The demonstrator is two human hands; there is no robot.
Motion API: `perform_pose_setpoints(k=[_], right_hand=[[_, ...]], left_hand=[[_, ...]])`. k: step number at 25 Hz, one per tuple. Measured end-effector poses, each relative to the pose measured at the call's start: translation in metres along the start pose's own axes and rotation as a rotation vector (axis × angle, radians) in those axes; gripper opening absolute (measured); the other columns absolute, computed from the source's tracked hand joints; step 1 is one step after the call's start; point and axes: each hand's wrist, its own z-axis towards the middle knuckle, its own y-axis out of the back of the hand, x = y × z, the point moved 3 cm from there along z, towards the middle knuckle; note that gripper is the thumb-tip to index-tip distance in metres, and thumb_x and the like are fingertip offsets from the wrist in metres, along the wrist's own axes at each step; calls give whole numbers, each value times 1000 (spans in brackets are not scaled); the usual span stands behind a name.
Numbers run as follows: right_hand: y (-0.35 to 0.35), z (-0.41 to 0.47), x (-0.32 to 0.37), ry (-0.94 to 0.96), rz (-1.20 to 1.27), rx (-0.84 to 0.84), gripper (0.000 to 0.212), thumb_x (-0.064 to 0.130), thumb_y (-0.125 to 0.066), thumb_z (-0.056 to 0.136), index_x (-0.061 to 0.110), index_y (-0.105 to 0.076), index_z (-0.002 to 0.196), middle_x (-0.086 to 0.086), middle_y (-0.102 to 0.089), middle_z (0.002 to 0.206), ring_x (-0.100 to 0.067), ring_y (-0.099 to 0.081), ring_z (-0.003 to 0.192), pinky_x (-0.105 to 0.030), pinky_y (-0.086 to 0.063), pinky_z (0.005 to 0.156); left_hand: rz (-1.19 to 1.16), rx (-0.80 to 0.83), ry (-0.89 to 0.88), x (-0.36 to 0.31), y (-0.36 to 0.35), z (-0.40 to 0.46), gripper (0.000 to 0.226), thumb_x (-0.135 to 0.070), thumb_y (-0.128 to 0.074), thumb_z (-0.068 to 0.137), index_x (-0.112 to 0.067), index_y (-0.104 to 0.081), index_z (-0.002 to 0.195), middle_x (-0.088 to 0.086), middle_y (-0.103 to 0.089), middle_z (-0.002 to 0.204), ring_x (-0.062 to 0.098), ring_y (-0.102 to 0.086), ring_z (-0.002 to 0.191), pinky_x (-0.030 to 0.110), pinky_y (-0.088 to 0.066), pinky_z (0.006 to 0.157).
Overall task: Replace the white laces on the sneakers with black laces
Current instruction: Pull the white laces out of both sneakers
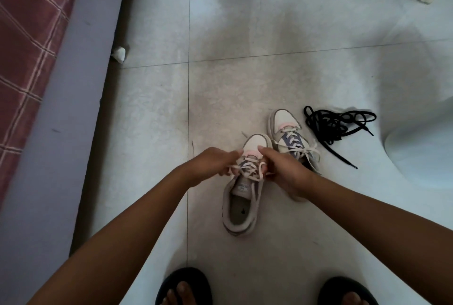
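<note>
Sneakers (242,182) stand mid-floor (220,84), both in white laces (247,170); left hand (213,162) and right hand (284,172) pinch the nearer shoe's lace ends, black laces (335,125) heaped unused alongside, so replacement appears barely begun.

Both arms reach forward, left grip (215,165) and right grip (282,170) curled.

Two white-laced sneakers (241,197) (289,138) stand side by side, black laces (335,125) just right.
</note>
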Motion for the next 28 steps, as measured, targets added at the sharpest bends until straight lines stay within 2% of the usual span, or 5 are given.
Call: perform_pose_setpoints(k=[7,14,19,23,28], right_hand=[[18,-3,-1,26,-278,141,55,56,-42,92,15,-75,77,8,-45,44,-5,-37,44,-20,-34,51],[23,-10,13,-82,595,167,61,42,-44,93,13,-53,39,-1,-31,33,-14,-39,42,-27,-46,57],[28,-15,36,9,496,183,39,46,-49,86,14,-70,86,2,-35,37,-11,-40,38,-24,-49,55],[41,-15,50,71,743,109,49,37,-51,85,15,-53,41,1,-38,36,-13,-44,42,-24,-47,56],[41,-23,49,96,546,152,29,36,-50,90,31,-50,119,1,-48,44,-11,-41,37,-22,-46,47]], left_hand=[[-766,129,56,24,4,-10,54,-48,-43,91,-11,-63,58,-3,-26,39,12,-31,40,27,-32,55],[-1251,-26,-29,32,16,-14,49,-29,-57,78,-19,-45,31,-2,-57,47,11,-63,56,27,-48,68],[-1020,78,-26,30,27,-15,41,-47,-43,88,-16,-69,96,-6,-53,46,5,-35,29,29,-45,66],[-755,-194,-171,20,37,-20,36,-31,-42,98,-15,-72,86,-5,-66,118,9,-58,114,29,-42,88],[205,-508,-198,25,46,-31,26,-24,-57,92,-29,-72,70,-7,-4,158,0,-9,141,26,-17,110]])
